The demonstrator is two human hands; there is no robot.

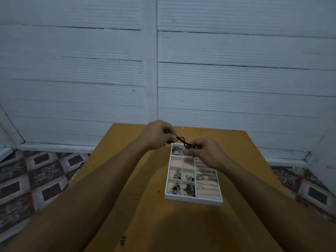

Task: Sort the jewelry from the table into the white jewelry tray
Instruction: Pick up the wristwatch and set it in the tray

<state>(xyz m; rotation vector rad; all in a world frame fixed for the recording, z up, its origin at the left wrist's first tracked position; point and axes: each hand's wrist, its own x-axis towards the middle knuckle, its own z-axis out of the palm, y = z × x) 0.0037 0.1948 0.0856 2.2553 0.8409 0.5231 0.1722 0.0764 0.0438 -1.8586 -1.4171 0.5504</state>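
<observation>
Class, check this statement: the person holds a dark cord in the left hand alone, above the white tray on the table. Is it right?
Not quite. In the head view both hands hold the dark cord: the left hand pinches one end, the right hand the other. It is above the white tray on the table.

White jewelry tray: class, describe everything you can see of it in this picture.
The white jewelry tray is a shallow rectangle with low white walls and a cream lining, lying flat on the yellow-brown table. Dividers make a wide far compartment with silvery pieces, two columns of small squares (the nearer four filled) and a right-hand strip of ring rolls holding several rings. The left hand and right hand pinch a dark cord above its far end; the right hand hides part of it.
</observation>
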